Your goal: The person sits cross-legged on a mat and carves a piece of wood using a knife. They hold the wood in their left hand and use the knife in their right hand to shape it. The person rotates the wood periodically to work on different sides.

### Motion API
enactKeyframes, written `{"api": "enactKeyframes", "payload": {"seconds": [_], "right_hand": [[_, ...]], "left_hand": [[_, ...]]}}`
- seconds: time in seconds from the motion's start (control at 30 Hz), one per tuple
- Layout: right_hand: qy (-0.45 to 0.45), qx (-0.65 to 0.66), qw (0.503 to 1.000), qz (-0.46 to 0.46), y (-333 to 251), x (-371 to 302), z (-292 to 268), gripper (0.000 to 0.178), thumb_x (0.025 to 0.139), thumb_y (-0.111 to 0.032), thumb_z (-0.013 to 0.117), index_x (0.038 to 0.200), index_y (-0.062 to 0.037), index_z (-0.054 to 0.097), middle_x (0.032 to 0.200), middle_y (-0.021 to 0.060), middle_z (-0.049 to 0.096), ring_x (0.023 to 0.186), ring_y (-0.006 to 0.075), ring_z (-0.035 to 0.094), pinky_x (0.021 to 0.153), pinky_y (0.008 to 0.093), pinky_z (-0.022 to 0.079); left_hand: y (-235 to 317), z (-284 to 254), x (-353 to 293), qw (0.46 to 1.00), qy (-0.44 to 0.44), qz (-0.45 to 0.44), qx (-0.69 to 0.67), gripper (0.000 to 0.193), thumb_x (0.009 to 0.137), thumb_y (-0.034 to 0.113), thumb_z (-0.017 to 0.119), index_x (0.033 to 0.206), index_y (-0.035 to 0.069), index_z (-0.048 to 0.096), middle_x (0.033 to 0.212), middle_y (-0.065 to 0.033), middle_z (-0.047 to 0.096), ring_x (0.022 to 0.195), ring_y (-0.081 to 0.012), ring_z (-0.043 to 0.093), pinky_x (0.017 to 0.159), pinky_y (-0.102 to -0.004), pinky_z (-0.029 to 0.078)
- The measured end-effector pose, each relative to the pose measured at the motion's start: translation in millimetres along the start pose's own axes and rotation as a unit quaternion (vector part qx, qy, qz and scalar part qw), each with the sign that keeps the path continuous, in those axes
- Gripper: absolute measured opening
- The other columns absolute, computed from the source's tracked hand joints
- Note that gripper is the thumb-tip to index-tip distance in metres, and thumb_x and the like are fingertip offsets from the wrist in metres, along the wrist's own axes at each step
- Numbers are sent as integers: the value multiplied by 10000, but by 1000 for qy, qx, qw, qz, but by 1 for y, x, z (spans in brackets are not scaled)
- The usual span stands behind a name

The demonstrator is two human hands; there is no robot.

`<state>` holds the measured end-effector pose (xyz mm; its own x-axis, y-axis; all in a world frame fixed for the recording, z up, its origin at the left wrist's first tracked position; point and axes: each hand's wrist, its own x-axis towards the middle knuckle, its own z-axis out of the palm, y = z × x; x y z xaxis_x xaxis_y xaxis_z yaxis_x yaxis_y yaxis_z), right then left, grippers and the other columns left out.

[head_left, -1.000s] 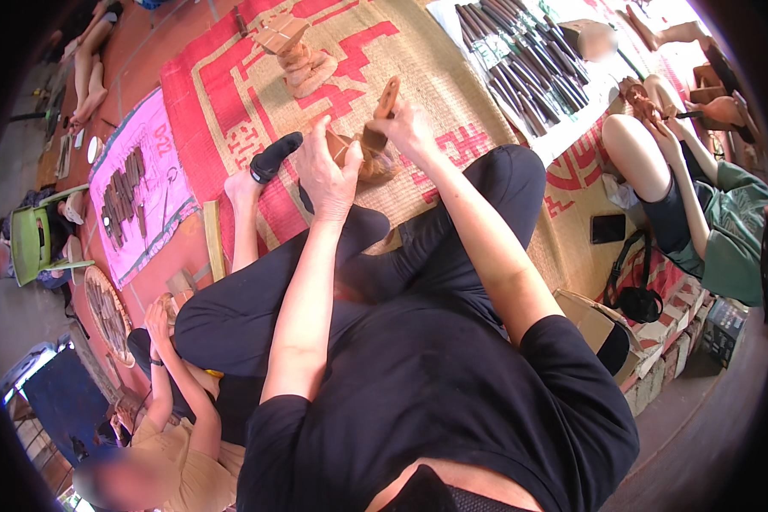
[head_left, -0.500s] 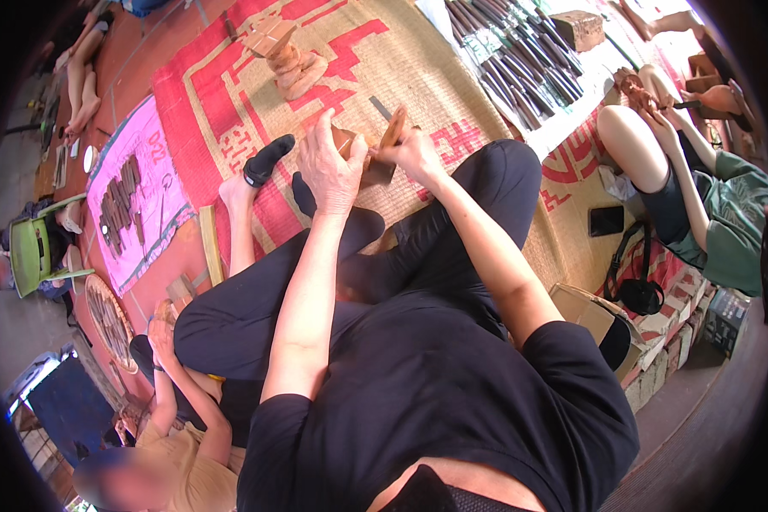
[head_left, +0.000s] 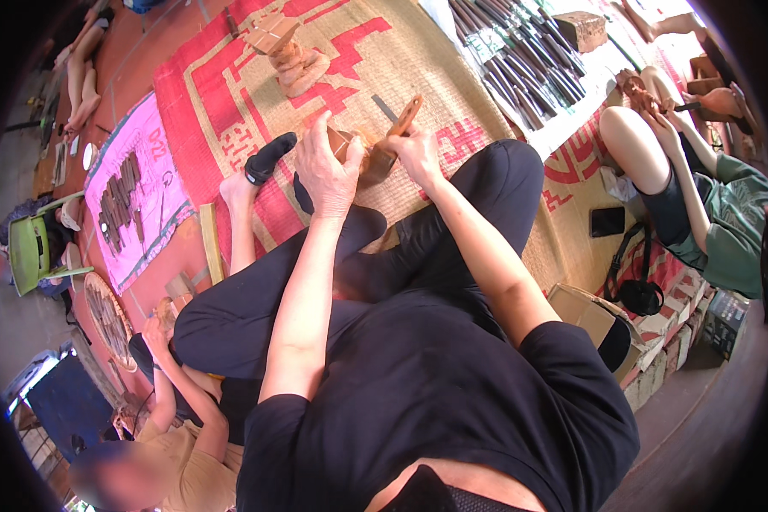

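Wooden carving (head_left: 340,142) sits between our two hands, over the woven mat (head_left: 427,60) and just beyond our crossed legs; we cannot tell whether its base touches the weave. Our left hand (head_left: 328,171) lies along the carving's left side, its fingers stretched out and the thumb set apart, so that we clasp the wood between them. Our right hand (head_left: 416,158), just right of the carving, has its fingers curled round a wooden-handled tool (head_left: 404,116), whose handle end slants up and away from us; we cannot make out where its other end meets the wood. Just beyond the carving and slightly to its right, we have a flat grey strip (head_left: 384,107) on the mat. Farther beyond the carving and to its left, a second carving (head_left: 303,70) rests with a blocky top above rounded folds. Well to the right of the carving and beyond it, dark tools (head_left: 520,64) lie side by side on a white cloth (head_left: 548,128). Well to its left, more dark tools (head_left: 121,196) lie on a pink cloth (head_left: 160,213). To its right and nearer us, a black phone (head_left: 607,222) lies flat.
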<state>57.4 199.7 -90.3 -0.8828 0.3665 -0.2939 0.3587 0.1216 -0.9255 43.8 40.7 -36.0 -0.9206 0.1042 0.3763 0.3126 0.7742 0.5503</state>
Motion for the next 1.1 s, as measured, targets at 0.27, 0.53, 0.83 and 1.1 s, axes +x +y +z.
{"api": "enactKeyframes", "payload": {"seconds": [0.27, 0.53, 0.83, 1.1], "right_hand": [[65, 202, 977, -29, -14, 6, -12, 101, 757, -23, 721, 835, 7, 665, 709, 19, 648, 639, 96, 582, 609, 256, 470], [39, 21, 998, -46, -7, 5, 5, 204, 715, -142, 742, 826, 14, 673, 754, 75, 693, 699, 110, 641, 620, 291, 493], [-43, 73, 996, 13, -29, -12, -27, 168, 699, -122, 765, 779, 5, 688, 694, 49, 672, 641, 111, 620, 603, 278, 493], [27, 198, 977, -67, 1, 29, 6, 99, 732, -38, 750, 803, -18, 684, 738, 20, 666, 698, 108, 610, 654, 280, 484]], "left_hand": [[-6, -3, -1, 1000, 1, -14, 1, 583, 778, 257, 726, 1286, 67, 513, 1103, -154, 600, 1041, -347, 564, 916, -460, 440], [-2, -2, 0, 1000, 17, 14, 1, 568, 782, 255, 723, 1276, 63, 520, 1090, -154, 599, 1022, -348, 564, 905, -456, 441], [-5, -5, -2, 1000, 7, -9, -6, 565, 783, 250, 722, 1276, 61, 519, 1073, -147, 598, 1009, -341, 567, 895, -457, 443], [-2, -6, -1, 1000, 3, -2, -6, 565, 778, 248, 723, 1269, 56, 520, 1090, -154, 596, 1023, -346, 567, 892, -459, 446]]}}
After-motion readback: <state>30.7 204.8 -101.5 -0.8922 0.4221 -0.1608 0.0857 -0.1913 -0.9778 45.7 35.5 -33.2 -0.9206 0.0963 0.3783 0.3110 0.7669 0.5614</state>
